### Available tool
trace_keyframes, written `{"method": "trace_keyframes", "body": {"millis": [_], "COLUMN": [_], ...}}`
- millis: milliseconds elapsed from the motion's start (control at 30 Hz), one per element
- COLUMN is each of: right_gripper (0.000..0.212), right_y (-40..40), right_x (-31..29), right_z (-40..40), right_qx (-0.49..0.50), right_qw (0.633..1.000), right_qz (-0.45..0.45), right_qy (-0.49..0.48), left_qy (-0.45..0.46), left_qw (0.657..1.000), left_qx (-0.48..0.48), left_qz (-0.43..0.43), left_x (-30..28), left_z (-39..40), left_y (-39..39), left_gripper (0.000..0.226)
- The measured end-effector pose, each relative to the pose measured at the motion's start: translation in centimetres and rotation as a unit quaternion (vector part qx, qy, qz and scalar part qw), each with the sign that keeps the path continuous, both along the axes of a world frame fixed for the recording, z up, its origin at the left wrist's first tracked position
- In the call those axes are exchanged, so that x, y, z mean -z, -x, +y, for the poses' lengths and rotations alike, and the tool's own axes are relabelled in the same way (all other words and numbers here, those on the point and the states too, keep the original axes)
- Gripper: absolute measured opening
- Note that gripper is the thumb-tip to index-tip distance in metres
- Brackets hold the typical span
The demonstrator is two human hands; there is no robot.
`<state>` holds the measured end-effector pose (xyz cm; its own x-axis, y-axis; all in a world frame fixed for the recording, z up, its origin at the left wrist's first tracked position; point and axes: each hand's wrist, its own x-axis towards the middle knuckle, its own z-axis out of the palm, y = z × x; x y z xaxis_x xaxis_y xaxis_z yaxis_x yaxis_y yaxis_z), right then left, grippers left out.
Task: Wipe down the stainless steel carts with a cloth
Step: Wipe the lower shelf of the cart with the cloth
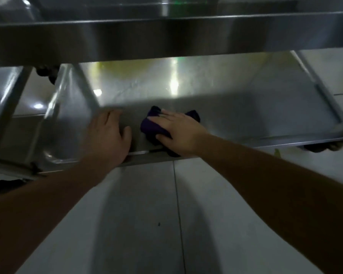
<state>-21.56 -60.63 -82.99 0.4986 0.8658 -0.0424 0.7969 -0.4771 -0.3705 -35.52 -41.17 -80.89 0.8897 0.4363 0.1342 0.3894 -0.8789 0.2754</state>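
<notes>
The dark purple cloth (153, 126) lies on the lower shelf (236, 107) of the stainless steel cart, close to the shelf's near edge. The right hand (179, 131) presses flat on it with fingers straight and slightly spread; the cloth shows beyond the fingertips, beside the thumb and past the far side of the hand. Just left of the cloth, apart from it, the left hand (107, 133) rests on the same shelf at its near edge, fingers relaxed and holding nothing. The upper shelf (166, 36) overhangs the lower one. The tiled floor (147, 224) lies nearer than the shelf edge.
</notes>
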Motion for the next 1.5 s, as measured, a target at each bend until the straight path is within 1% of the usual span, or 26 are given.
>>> {"method": "trace_keyframes", "body": {"millis": [67,133,200,233,267,300,333,367,400,433,467,533,600,667,767,800,867,933,967,1000,1067,1167,1233,1333,1433,1500], "right_gripper": [0.059,0.054,0.048,0.046,0.045,0.047,0.055,0.064,0.07,0.071,0.07,0.062,0.058,0.058,0.073,0.078,0.081,0.077,0.073,0.069,0.065,0.057,0.051,0.05,0.051,0.053], "right_y": [-2.8,-5.5,-7.7,-8.9,-10.2,-11.3,-12.1,-12.5,-12.4,-11.9,-11.1,-8.6,-5.2,-1.4,2.8,3.5,4.3,4.5,4.4,4.3,4.2,5.6,8.1,14.0,20.0,23.0], "right_x": [-0.1,-0.4,-0.6,-0.4,-0.2,-0.2,-0.2,-0.1,0.0,0.1,0.1,0.3,0.3,0.6,0.9,0.9,0.6,0.4,0.1,-0.5,-2.2,-4.9,-6.9,-10.5,-15.1,-19.5], "right_z": [-3.9,-8.9,-14.4,-17.4,-20.4,-23.1,-25.2,-26.7,-27.4,-27.3,-26.5,-23.6,-19.9,-15.8,-10.9,-9.9,-9.2,-9.3,-9.2,-9.1,-9.0,-9.1,-10.1,-13.2,-16.9,-19.1], "right_qx": [0.039,0.117,0.23,0.301,0.383,0.479,0.571,0.641,0.678,0.687,0.675,0.609,0.506,0.394,0.267,0.228,0.14,0.063,0.044,0.035,0.032,0.016,0.025,0.067,0.109,0.123], "right_qw": [0.999,0.992,0.969,0.949,0.92,0.875,0.818,0.763,0.728,0.72,0.732,0.793,0.862,0.917,0.96,0.971,0.987,0.99,0.988,0.988,0.988,0.98,0.98,0.972,0.94,0.921], "right_qz": [-0.027,-0.048,-0.066,-0.075,-0.077,-0.065,-0.041,-0.016,0.001,0.003,-0.004,-0.016,-0.034,-0.064,-0.082,-0.076,-0.085,-0.128,-0.145,-0.145,-0.123,-0.11,-0.071,0.025,0.132,0.165], "right_qy": [-0.018,-0.029,-0.058,-0.05,-0.018,0.027,0.063,0.087,0.101,0.101,0.088,0.028,-0.007,-0.024,-0.026,-0.016,0.01,0.024,0.023,0.033,0.086,0.164,0.184,0.224,0.295,0.33], "left_qy": [0.038,0.044,0.029,0.025,0.025,0.027,0.022,0.006,-0.014,-0.031,-0.042,-0.05,-0.043,-0.044,-0.039,-0.032,-0.011,0.015,0.026,0.036,0.048,0.021,0.0,0.003,0.007,0.028], "left_qw": [0.999,0.998,0.998,0.997,0.997,0.996,0.996,0.995,0.995,0.994,0.994,0.994,0.995,0.995,0.993,0.994,0.993,0.99,0.987,0.984,0.978,0.965,0.943,0.909,0.875,0.85], "left_qx": [0.004,0.026,0.056,0.065,0.068,0.068,0.065,0.065,0.069,0.074,0.078,0.078,0.071,0.071,0.074,0.071,0.067,0.072,0.077,0.083,0.1,0.178,0.219,0.224,0.222,0.217], "left_qz": [0.011,0.023,0.024,0.028,0.036,0.048,0.063,0.073,0.074,0.07,0.064,0.059,0.059,0.061,0.079,0.083,0.096,0.12,0.135,0.153,0.177,0.191,0.249,0.351,0.431,0.478], "left_x": [0.4,0.8,1.1,1.2,1.4,1.8,2.2,2.7,3.1,3.3,3.4,3.4,3.5,3.6,3.3,3.2,3.1,2.9,2.7,2.2,0.4,-3.5,-6.4,-10.8,-16.1,-20.4], "left_z": [-2.3,-3.8,-4.5,-4.7,-4.9,-5.1,-5.4,-5.5,-5.7,-5.8,-5.9,-5.9,-6.0,-6.0,-5.9,-5.9,-5.8,-5.6,-5.4,-5.2,-5.2,-6.3,-7.8,-10.7,-13.2,-14.7], "left_y": [-0.7,-0.9,-0.9,-1.0,-1.0,-0.9,-0.6,-0.3,0.0,0.2,0.3,0.4,0.4,0.4,0.3,0.3,0.3,0.2,0.1,-0.1,-0.1,1.6,4.1,8.8,12.9,15.2], "left_gripper": [0.048,0.051,0.054,0.056,0.058,0.06,0.061,0.062,0.063,0.066,0.067,0.068,0.069,0.069,0.07,0.071,0.073,0.073,0.071,0.07,0.068,0.07,0.075,0.079,0.078,0.075]}}
